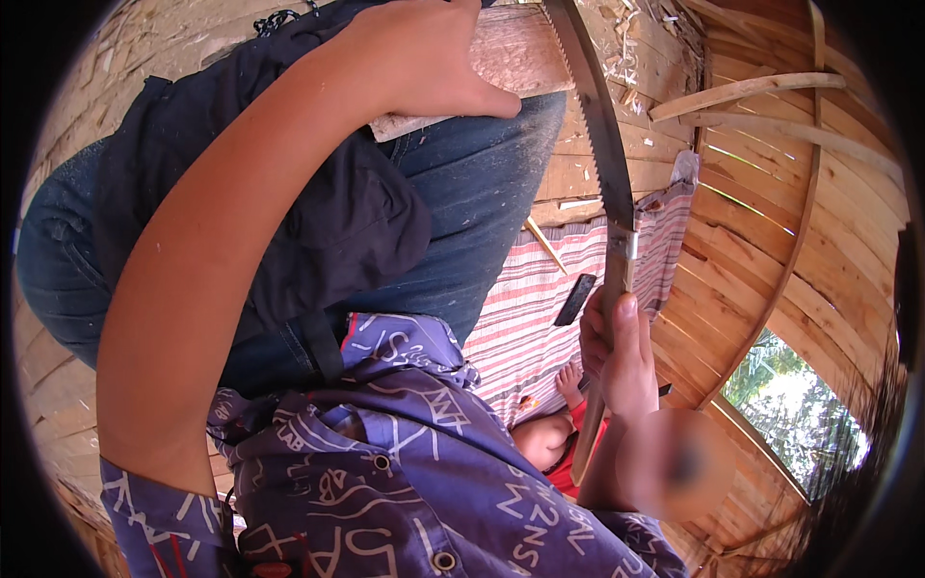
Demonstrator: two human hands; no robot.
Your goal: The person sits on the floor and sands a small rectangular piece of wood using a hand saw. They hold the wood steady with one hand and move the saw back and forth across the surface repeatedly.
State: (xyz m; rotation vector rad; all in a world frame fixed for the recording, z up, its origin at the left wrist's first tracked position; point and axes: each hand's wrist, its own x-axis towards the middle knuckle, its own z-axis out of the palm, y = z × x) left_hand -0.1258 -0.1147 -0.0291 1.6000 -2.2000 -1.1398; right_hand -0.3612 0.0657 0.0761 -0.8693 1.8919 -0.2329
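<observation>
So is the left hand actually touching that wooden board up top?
Touching. The head view shows the left hand pressed flat on the wooden board, thumb stretched along its lower edge, with no gap, while the right hand grips the saw.

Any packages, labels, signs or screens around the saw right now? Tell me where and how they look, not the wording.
No packages, labels, signs or screens in view.
Only lettering: purple shirt, lower centre, printed all over with white characters.
</observation>
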